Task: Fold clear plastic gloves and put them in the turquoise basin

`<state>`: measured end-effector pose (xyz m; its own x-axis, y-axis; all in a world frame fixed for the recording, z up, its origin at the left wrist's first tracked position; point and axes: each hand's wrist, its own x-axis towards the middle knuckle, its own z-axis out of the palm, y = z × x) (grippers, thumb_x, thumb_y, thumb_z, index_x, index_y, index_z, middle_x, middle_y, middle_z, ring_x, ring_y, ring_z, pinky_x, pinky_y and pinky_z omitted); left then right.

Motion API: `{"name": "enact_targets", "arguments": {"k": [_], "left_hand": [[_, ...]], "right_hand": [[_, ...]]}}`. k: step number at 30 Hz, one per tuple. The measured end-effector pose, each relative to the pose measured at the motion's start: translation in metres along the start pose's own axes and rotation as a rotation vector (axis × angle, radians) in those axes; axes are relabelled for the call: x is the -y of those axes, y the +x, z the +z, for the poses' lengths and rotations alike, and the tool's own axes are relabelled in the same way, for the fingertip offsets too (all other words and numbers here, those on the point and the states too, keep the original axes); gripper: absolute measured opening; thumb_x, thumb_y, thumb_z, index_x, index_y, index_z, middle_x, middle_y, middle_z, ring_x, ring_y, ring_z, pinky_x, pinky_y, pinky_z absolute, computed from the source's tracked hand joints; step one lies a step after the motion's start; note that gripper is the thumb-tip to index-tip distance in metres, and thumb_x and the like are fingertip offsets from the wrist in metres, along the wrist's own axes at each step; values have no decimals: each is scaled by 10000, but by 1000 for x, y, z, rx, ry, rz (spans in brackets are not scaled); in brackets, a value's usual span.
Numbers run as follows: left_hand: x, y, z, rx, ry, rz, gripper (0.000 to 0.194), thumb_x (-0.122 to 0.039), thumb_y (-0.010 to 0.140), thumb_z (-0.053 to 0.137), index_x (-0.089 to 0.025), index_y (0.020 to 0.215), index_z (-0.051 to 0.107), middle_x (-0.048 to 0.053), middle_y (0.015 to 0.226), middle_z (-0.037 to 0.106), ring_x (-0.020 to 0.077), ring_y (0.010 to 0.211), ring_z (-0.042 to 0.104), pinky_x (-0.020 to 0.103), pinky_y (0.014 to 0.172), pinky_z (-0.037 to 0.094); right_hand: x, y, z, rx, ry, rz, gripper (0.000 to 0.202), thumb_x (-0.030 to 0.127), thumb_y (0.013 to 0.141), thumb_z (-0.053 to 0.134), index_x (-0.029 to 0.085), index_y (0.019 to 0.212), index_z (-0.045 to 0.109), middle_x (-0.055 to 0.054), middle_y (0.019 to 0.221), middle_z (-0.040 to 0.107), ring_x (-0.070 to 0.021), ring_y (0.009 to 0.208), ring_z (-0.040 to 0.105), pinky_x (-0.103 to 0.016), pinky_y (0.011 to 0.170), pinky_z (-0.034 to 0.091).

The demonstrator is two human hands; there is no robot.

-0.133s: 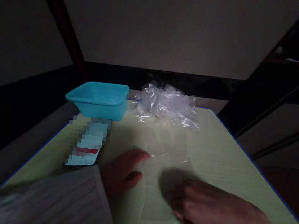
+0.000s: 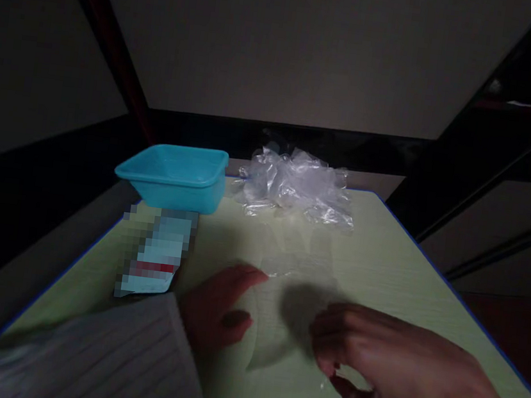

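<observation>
A thin clear plastic sheet, apparently a disposable glove (image 2: 275,316) with finger-like strips at its far end, lies flat on the table. My left hand (image 2: 220,306) rests at its left side, fingers stretched and thumb apart, the fingertips at its edge. At the near right corner, my right hand (image 2: 371,360) is closed in a pinch on the plastic, a bit of which shows below the fingertips. Farther back sits a crumpled pile of similar clear plastic gloves (image 2: 300,187).
On the pale table (image 2: 383,265) with a blue edge, a turquoise plastic basket (image 2: 181,195) stands at the back left. A phone-like flat object (image 2: 157,253), its screen pixelated, lies in front of it, close to my left sleeve. A wall rises behind the table.
My right hand has risen slightly, and the near edge of the plastic glove has lifted and shifted with it. My left hand has stayed in place.
</observation>
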<state>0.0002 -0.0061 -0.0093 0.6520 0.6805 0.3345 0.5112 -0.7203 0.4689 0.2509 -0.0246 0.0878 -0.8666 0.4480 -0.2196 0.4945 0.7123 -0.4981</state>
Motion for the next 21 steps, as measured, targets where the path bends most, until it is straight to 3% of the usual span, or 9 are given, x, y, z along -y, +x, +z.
{"name": "enact_targets", "arguments": {"k": [5, 10, 14, 21], "left_hand": [[-2, 6, -3, -46, 93, 88, 606, -209, 664, 535, -154, 1251, 394, 113, 1193, 534, 244, 1093, 490, 377, 943, 413], [-6, 19, -8, -24, 238, 182, 398, -291, 763, 567, -106, 1113, 524, 112, 1027, 636, 221, 935, 568, 348, 848, 460], [-7, 25, -6, -62, 357, 257, 208, -255, 883, 466, -119, 980, 591, 78, 906, 670, 189, 824, 588, 318, 757, 472], [-4, 28, -6, -148, 466, 370, 345, -168, 949, 308, -135, 788, 612, 40, 825, 688, 156, 729, 582, 282, 680, 471]], "right_hand": [[-12, -3, -8, -139, 151, -60, 165, 15, 584, 508, 151, 654, 569, 1, 650, 547, -114, 630, 498, -229, 612, 408], [-23, -2, -10, -217, 292, -115, 169, -8, 586, 478, 134, 648, 545, 14, 627, 506, -89, 594, 473, -203, 562, 392], [-25, -1, -11, -230, 340, -145, 152, 3, 597, 478, 136, 642, 538, 17, 621, 502, -87, 595, 470, -200, 561, 397], [-26, -2, -16, -219, 340, -121, 67, 75, 692, 532, 132, 671, 559, 5, 634, 525, -95, 607, 497, -212, 580, 416]]}}
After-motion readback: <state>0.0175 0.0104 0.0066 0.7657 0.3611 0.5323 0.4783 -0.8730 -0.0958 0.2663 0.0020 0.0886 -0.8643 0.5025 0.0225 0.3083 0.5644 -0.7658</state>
